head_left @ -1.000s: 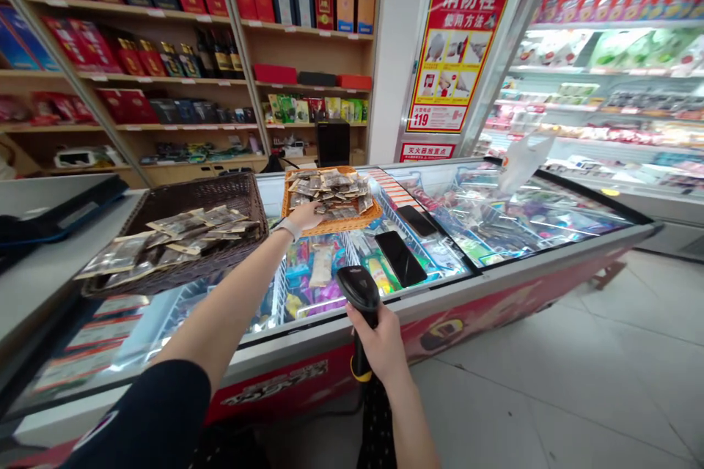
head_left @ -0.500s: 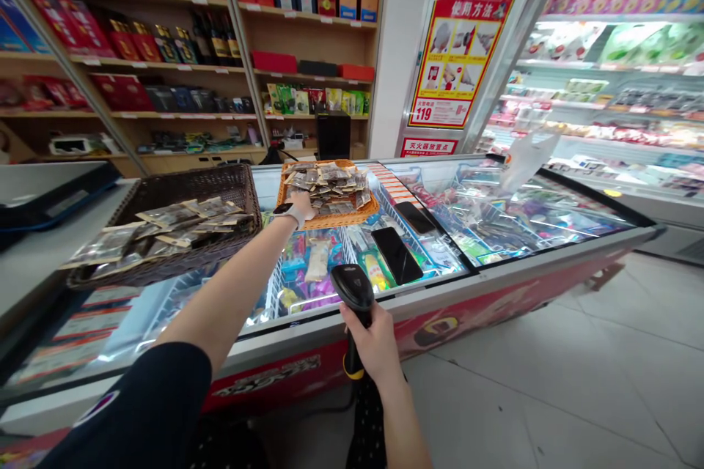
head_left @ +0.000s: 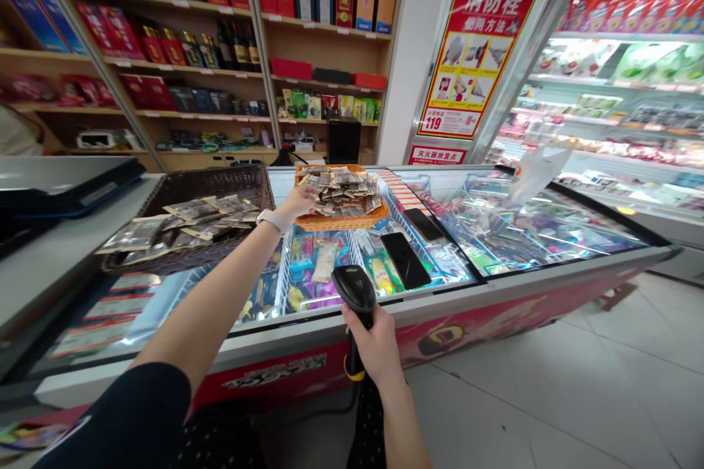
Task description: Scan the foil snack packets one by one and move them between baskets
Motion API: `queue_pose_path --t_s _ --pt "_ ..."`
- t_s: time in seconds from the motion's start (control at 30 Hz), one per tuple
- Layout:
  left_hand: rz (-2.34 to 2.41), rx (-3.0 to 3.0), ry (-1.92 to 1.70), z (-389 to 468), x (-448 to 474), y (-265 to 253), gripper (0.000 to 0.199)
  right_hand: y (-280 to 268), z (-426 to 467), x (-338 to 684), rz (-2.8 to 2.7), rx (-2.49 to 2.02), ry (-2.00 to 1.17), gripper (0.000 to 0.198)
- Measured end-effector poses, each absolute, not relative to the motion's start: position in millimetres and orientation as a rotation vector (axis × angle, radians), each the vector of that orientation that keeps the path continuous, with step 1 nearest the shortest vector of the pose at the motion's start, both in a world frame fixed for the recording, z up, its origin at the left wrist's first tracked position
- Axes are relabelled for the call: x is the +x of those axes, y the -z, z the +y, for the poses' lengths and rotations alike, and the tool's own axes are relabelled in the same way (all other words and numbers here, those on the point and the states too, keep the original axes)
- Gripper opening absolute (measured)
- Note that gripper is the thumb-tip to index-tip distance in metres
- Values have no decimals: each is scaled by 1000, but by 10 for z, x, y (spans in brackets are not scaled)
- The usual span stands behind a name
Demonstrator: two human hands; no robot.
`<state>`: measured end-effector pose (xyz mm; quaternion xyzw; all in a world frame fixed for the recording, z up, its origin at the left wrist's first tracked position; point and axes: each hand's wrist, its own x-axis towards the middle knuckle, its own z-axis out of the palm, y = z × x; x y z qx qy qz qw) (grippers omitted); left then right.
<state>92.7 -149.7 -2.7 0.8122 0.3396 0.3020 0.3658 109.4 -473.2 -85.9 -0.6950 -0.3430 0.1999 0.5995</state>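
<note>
My left hand (head_left: 301, 202), a pale band at its wrist, reaches over the left rim of a shallow orange wicker basket (head_left: 335, 220). Its fingers look stretched and apart, at the small flat packets (head_left: 347, 182) heaped inside; their tips are partly hard to make out. In my right hand (head_left: 379, 341) is a black handheld barcode scanner (head_left: 355, 289) with a yellow-edged base, held upright by its handle before the freezer. Left of my left hand, a dark brown wicker basket (head_left: 217, 174) holds more flat packets (head_left: 190, 214).
Both baskets rest on the glass top of a chest freezer (head_left: 440, 304). Two black phones (head_left: 405, 260) lie right of the orange basket. A flat device (head_left: 66, 183) stands at the left. Shelves of boxes (head_left: 324, 22) and a lit refrigerated display (head_left: 621, 110) stand behind.
My left hand has drawn back from over the packets to the orange basket's left rim, and its wrist has turned. The view has shifted slightly. My right hand keeps the scanner.
</note>
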Motion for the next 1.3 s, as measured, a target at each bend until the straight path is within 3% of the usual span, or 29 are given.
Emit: queue_pose_path --t_s 0.27,0.53,0.8,1.3 --pt "938 2087 -1041 -2172 253 437 27 784 -4633 924 -839 -1600 -496 47" --pt "968 1771 -1059 -2378 184 988 49 783 -4551 722 -918 -1632 -500 45" --pt "884 1567 -1047 -2301 209 1085 50 779 -4471 708 -941 -1846 -294 53" --pt "866 1572 -1095 -2311 179 1057 41 758 -4418 725 -940 -1855 -253 53"
